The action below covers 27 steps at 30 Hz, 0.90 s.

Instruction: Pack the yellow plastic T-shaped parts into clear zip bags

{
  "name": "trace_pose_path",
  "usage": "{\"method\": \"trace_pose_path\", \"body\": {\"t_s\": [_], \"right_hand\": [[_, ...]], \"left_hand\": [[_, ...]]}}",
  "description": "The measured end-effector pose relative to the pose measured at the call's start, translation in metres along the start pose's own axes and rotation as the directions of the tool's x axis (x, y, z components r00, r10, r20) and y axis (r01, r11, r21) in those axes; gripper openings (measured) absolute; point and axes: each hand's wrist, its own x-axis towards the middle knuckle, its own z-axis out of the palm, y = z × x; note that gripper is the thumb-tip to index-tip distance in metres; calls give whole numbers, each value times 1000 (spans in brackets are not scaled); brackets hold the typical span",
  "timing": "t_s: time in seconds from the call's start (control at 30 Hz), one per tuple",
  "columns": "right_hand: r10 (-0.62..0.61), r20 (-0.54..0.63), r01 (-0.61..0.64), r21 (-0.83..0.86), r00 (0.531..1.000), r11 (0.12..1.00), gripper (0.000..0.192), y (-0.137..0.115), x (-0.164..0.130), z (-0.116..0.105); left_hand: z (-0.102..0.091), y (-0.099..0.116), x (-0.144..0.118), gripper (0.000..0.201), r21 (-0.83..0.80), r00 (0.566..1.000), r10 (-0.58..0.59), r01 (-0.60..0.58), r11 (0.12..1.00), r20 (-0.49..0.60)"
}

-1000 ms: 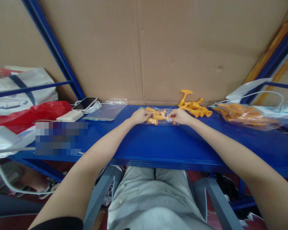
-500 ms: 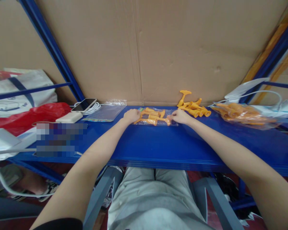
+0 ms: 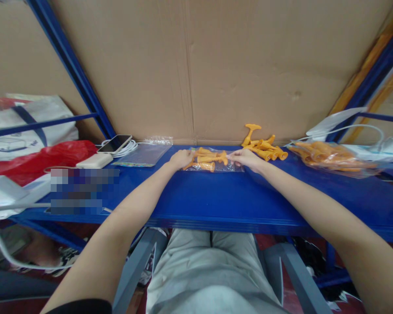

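A clear plastic bag (image 3: 236, 167) lies flat on the blue table, with several orange plastic T-shaped pieces (image 3: 207, 166) in it, side by side. My left hand (image 3: 182, 159) is closed over the bag's left end, next to the wide ends of the pieces. My right hand (image 3: 247, 158) pinches at the bag's right end, fingertips close to the crossbar of one piece; its lower fingers are partly hidden. Just behind my right hand is a loose pile of the same orange pieces (image 3: 265, 150), one of them standing upright.
A larger bag of orange pieces (image 3: 330, 157) lies at the right. To the left are a flat clear bag (image 3: 144, 153), a phone (image 3: 115, 143) on coiled white cable, a white power bank (image 3: 94, 160) and a red plastic bag (image 3: 52, 159). A cardboard wall (image 3: 196, 69) rises behind the blue table (image 3: 209, 196).
One orange piece in the bag has shifted left and up, away from the bag's right end. My right hand has turned slightly, its fingers reaching further left. My left hand stays nearly still.
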Motion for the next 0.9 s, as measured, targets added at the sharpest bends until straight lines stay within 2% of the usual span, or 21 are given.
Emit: {"method": "trace_pose_path", "body": {"t_s": [0.1,0.2,0.33,0.5,0.73,0.9], "right_hand": [[95,25,-97,157,995,983,28,0,1,2],[190,86,-205,242,978,948,43,-2,1,2],[274,108,-295,338,956,894,39,-6,0,4],[294,104,-310,392,950,866,28,-11,-4,11],[288,127,-315,390,949,865,23,-8,-2,10],[255,163,-299,365,953,882,21,-8,-1,9]], "left_hand": [[1,0,1,54,-11,1000,29,-29,1000,5],[1,2,0,51,-38,998,66,-66,997,6],[-2,10,-3,49,-80,996,88,-85,993,32],[-3,14,-8,45,-92,988,155,-151,984,28],[-10,15,-13,38,-109,967,211,-227,968,-143],[-11,19,-14,40,-73,954,283,-291,954,-100]]}}
